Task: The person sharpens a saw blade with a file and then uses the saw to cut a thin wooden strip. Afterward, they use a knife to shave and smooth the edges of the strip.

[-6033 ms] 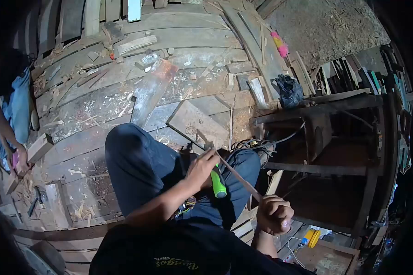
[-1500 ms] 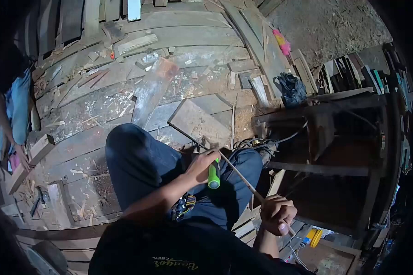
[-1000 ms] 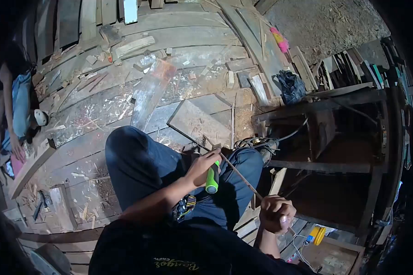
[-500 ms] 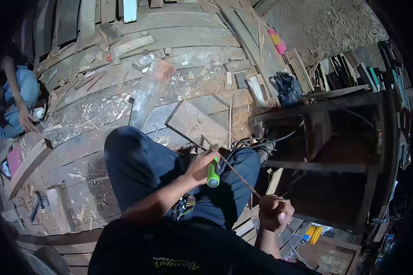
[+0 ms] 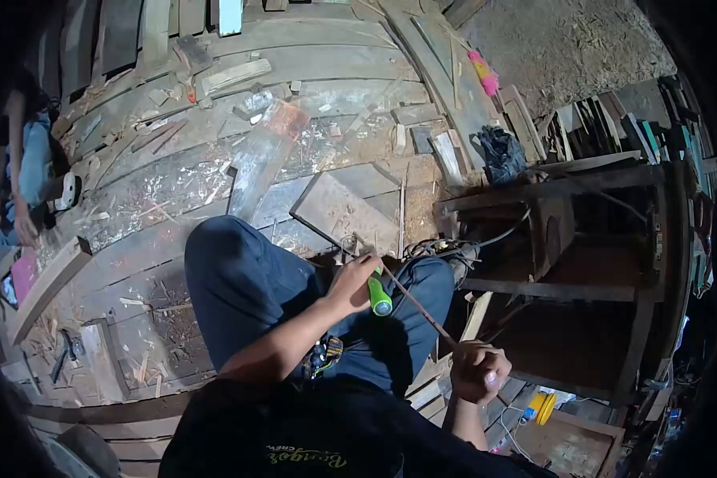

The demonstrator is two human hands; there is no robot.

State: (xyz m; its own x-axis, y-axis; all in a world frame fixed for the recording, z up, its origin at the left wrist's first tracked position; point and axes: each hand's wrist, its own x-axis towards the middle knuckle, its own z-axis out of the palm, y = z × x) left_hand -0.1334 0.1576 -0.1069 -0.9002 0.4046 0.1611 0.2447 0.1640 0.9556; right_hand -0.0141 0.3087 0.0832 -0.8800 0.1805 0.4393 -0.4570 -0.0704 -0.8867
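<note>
My left hand [image 5: 354,285] is closed above my lap, with a bright green handle-like cylinder [image 5: 380,295] with a pale round end sticking out of its grip. What the green piece belongs to is hidden by the fingers. A thin brown rod [image 5: 414,301] slants past this hand, down and right to my right hand [image 5: 479,372], a fist around its lower end. Whether the left fingers also press on the rod I cannot tell. Beyond the left hand, a flat wooden board [image 5: 349,211] lies near the rod's far end.
Right of my knee stands a wooden frame [image 5: 550,289] with open compartments. A black plastic bag [image 5: 500,155] sits behind it. Wood scraps and shavings litter the plank floor [image 5: 175,191]. A curved wooden piece [image 5: 52,291] lies left. Another person [image 5: 32,171] sits at the far left.
The green cylinder's end has swung slightly right, and my left hand has turned a little. My right fist stays nearly in place. The other person's hand has moved left, away from the floor pieces.
</note>
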